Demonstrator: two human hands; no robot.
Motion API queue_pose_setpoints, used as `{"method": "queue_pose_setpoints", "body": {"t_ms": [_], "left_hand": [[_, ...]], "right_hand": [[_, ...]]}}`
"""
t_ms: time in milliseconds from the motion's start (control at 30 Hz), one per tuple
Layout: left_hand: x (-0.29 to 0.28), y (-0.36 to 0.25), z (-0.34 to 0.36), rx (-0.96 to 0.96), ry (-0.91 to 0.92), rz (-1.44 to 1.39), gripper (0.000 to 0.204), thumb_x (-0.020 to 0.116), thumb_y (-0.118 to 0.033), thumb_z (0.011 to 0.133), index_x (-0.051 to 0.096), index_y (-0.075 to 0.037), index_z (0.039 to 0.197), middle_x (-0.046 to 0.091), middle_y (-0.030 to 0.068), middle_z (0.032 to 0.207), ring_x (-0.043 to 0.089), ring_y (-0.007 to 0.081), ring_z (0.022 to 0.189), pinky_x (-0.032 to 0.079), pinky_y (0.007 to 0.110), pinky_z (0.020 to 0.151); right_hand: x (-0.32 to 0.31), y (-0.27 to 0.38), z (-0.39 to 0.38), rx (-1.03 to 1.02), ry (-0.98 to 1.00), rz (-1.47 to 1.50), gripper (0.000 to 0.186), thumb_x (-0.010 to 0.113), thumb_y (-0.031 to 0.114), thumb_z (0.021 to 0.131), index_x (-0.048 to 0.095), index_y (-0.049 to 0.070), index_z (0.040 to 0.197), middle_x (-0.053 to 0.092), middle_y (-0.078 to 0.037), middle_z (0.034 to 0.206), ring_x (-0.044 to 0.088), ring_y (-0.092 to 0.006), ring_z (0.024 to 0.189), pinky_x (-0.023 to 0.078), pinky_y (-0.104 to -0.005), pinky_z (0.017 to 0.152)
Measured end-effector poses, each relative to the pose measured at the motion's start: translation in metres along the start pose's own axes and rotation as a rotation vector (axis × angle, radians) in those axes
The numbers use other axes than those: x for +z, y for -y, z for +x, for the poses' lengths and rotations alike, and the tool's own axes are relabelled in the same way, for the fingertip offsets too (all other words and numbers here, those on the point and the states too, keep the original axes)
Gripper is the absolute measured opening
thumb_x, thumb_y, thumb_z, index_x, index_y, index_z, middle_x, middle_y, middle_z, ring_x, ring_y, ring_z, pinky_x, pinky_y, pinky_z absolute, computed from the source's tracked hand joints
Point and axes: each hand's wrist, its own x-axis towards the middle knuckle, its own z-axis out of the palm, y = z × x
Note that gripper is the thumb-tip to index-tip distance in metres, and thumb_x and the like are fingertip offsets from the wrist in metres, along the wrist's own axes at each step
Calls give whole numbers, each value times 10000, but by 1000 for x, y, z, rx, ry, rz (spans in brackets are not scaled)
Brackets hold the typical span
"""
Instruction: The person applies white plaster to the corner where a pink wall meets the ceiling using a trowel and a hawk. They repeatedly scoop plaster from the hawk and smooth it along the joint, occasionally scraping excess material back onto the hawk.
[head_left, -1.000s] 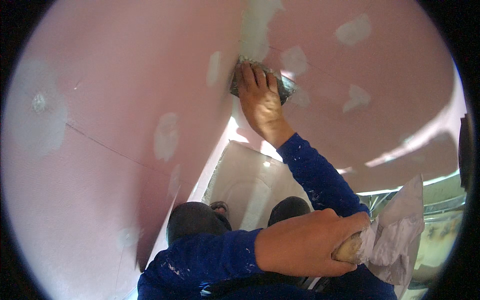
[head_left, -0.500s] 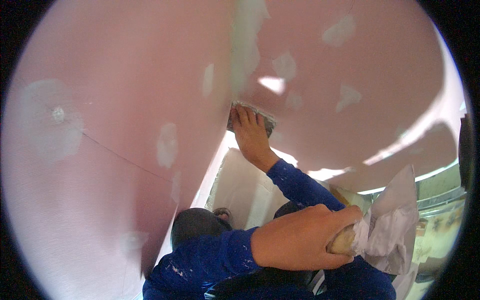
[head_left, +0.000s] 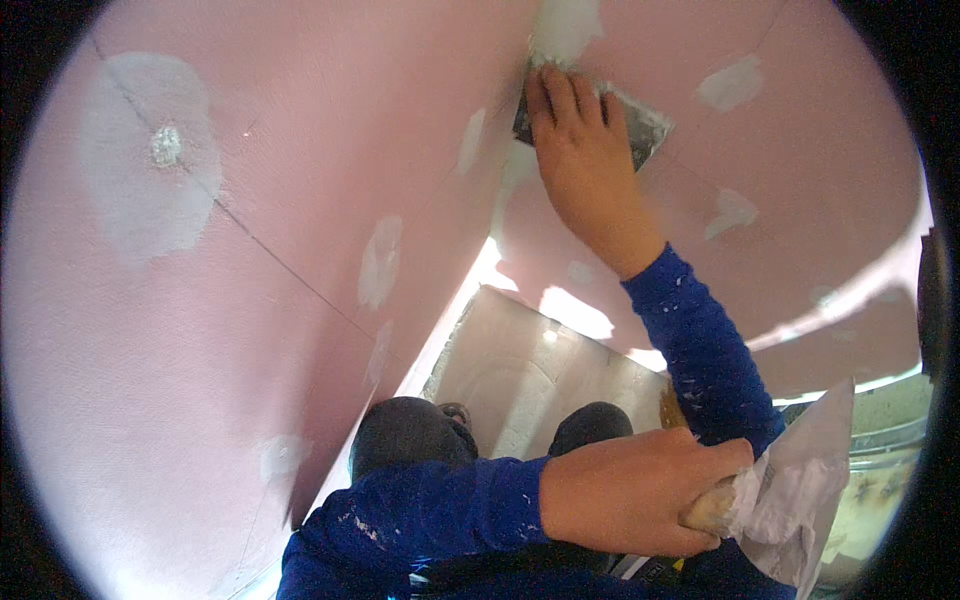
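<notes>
My right hand (head_left: pixel 592 170) is raised to the inner corner of two pink wallboard walls. Its fingers press a wide, flat putty knife (head_left: pixel 648 128) against the right-hand wall, and pale filler shows along the blade's far edge. The knife's handle is hidden under the palm. Lower down, close to my body, my left hand (head_left: pixel 640 495) is wrapped round the wooden handle of a trowel (head_left: pixel 800 490). A thick mass of whitish filler (head_left: pixel 785 500) lies on the trowel's broad blade and at its neck.
The left wall (head_left: pixel 290 350) and right wall (head_left: pixel 820 130) carry several grey-white filler patches, including a large round one (head_left: pixel 150 160). Below lies a pale floor (head_left: pixel 510 350), with my knees (head_left: pixel 415 440) above it. Sunlight falls along the right wall's base.
My right hand has slid the putty knife up the wall corner, its arm stretching farther out. The view has shifted slightly. My left hand still holds the loaded trowel near my body.
</notes>
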Motion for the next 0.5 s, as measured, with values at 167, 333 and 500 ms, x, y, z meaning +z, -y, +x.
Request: {"method": "queue_pose_setpoints", "body": {"t_ms": [167,333,500], "left_hand": [[-7,-4,2,-142,48,-35,479,735,-298,764,560,-28,1118,630,214,687,645,355,603,497,415,559],[-12,-4,9,-155,21,-94,416,729,-270,775,571,-23,1070,643,193,700,649,329,598,496,406,554],[-11,3,9,-168,42,-92,392,719,-263,797,575,-30,1078,636,172,679,643,284,575,494,380,529]], "right_hand": [[37,27,-37,-1,136,22,535,546,153,869,471,-4,1375,448,-158,1412,431,-311,1283,345,-518,1038],[73,46,-69,39,231,96,574,576,180,854,459,-5,1384,404,-155,1459,413,-303,1298,301,-514,1067],[114,74,-110,30,285,173,591,583,154,850,432,-5,1399,400,-162,1457,414,-301,1303,343,-525,1039]]}}
